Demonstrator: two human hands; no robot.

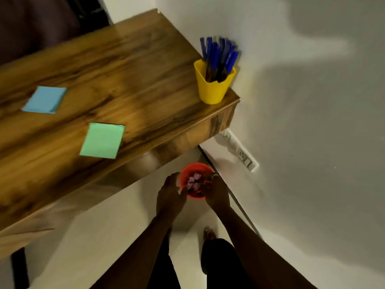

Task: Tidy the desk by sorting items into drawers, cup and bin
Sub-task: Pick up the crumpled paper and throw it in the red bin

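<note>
A small red bin [195, 168] sits low by the floor, below the desk's right end, with pinkish crumpled paper [194, 181] inside. My left hand [169, 195] curls round its left side, thumb at the rim. My right hand [217, 191] grips the right rim with its fingers over the edge. On the wooden desk [135, 69] lie a blue sticky-note pad [44, 99] and a green sticky-note pad [102, 140]. A yellow cup [212, 88] holding several blue pens [218, 55] stands at the desk's right corner.
A white wall runs close on the right, with a socket strip [239, 151] low down. My bare feet [209, 233] stand on the pale floor beside the bin. A dark desk leg [19, 268] is at the lower left.
</note>
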